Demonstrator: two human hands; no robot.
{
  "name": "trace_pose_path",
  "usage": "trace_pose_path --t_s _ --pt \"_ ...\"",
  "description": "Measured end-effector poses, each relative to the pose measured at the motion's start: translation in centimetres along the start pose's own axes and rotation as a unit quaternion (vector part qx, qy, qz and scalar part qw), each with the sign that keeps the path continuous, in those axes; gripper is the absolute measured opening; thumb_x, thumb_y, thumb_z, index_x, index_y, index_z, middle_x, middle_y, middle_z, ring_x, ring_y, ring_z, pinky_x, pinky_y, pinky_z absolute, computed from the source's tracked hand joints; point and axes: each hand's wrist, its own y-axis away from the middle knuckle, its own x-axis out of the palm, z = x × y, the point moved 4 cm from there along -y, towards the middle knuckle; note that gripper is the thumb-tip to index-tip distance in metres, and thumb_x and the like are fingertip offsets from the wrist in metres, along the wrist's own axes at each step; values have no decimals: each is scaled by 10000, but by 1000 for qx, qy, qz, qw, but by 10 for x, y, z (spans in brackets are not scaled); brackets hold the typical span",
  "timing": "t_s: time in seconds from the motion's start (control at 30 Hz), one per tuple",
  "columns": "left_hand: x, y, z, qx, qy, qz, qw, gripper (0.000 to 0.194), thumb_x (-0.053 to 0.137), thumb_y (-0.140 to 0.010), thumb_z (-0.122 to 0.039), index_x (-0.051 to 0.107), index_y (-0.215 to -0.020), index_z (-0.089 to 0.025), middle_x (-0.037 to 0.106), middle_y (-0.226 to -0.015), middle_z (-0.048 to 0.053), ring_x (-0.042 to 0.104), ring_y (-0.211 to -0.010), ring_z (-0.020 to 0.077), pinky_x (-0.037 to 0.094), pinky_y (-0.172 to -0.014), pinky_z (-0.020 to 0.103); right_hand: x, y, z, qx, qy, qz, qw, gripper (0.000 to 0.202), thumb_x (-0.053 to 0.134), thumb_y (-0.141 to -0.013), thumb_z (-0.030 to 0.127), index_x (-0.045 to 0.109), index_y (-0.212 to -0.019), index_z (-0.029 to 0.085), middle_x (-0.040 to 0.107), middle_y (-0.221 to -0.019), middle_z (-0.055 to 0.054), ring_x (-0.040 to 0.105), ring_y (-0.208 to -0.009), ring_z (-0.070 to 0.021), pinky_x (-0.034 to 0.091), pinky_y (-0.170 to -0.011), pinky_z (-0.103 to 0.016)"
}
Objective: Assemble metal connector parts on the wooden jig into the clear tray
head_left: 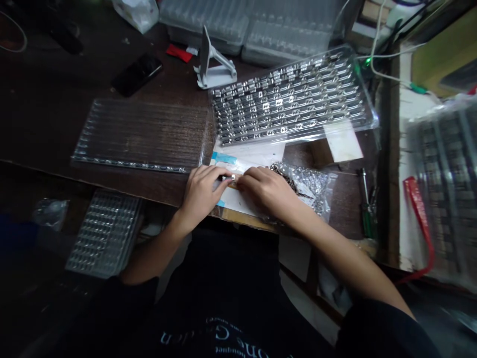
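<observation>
My left hand (201, 191) is closed in a pinch on a small metal connector (233, 177) over white paper (244, 201) at the table's front edge. Opposite it, my right hand (266, 188) has its fingers bent together against the connector's right side. Its fingertips are partly hidden, so anything else in them cannot be made out. Beside that hand lies a clear plastic bag (316, 186) with many small metal parts. Behind both hands, a clear tray (368, 119) holds rows of shiny connectors. To the left, another clear tray (149, 132) has connectors along its front row only.
A dark phone (137, 74) and a grey phone stand (216, 69) are farther back. Stacked clear trays (208, 25) line the rear. A green-handled screwdriver (366, 209) lies at right, near a red strap (421, 223). Below the table's left edge is another filled tray (100, 233).
</observation>
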Motion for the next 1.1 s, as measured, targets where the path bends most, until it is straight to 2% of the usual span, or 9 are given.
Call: trace_pose_path --t_s 0.13,0.23,0.33,0.4,0.53,0.67,0.8,0.93,1.1 --pt "2 3 0 23 -32 41 998 128 658 -936 -292 695 -1055 -265 756 -1074 22 658 -973 241 454 -861 371 0 1 6 -11 60 25 998 291 448 -1022 139 669 -1209 112 672 -1107 -155 588 -935 -238 419 -803 -342" --pt "-1 1 0 5 -12 15 1000 110 638 -950 -296 694 -1031 -246 761 -1053 25 670 -963 234 467 -867 369 -8 5 -4 26 36 29 999 272 491 -1025 217 662 -1224 145 691 -1049 -117 609 -906 -228 404 -763 -326" --pt "-5 -3 -7 -15 8 -24 1000 102 641 -947 -300 688 -1006 -232 765 -1032 29 680 -964 226 488 -887 367 -18 12 -17 69 51 39 996 235 577 -987 300 693 -1115 141 704 -1013 -113 626 -889 -237 380 -734 -325" --pt "-3 -6 -16 -5 26 -30 999 87 646 -943 -293 685 -985 -228 765 -1017 30 685 -978 220 498 -901 366 -21 16 -21 81 74 58 992 175 584 -967 244 702 -1049 143 712 -1014 -112 632 -861 -231 356 -705 -325" --pt "7 -11 -32 27 54 3 998 70 662 -935 -288 691 -955 -227 764 -973 29 691 -948 213 500 -891 368 -21 18 -19 85 97 82 988 197 506 -958 139 697 -1008 148 719 -1011 -108 634 -782 -206 310 -649 -329" --pt "16 -12 -36 37 45 16 998 40 682 -916 -252 697 -949 -233 763 -954 21 680 -936 213 486 -872 369 -23 20 -20 95 65 58 992 201 498 -964 182 694 -969 139 723 -979 -118 631 -754 -201 310 -635 -320" --pt "21 -11 -33 32 40 24 998 44 691 -907 -237 698 -949 -227 762 -962 27 677 -942 224 483 -873 380 -30 24 -28 99 -41 23 994 188 506 -974 204 684 -994 144 723 -907 -95 623 -736 -185 352 -650 -289" --pt "23 -11 -32 25 40 36 998 33 689 -904 -240 693 -935 -228 759 -962 30 672 -946 231 489 -879 387 -36 26 -32 89 -91 -25 992 192 510 -968 164 685 -1039 131 710 -979 -107 634 -846 -198 407 -738 -288" --pt "24 -11 -31 24 39 38 998 21 687 -906 -238 687 -922 -224 756 -953 32 666 -951 235 492 -867 379 -36 25 -35 107 -90 -60 988 317 457 -951 92 720 -1125 126 679 -1100 -127 642 -919 -210 449 -801 -306"
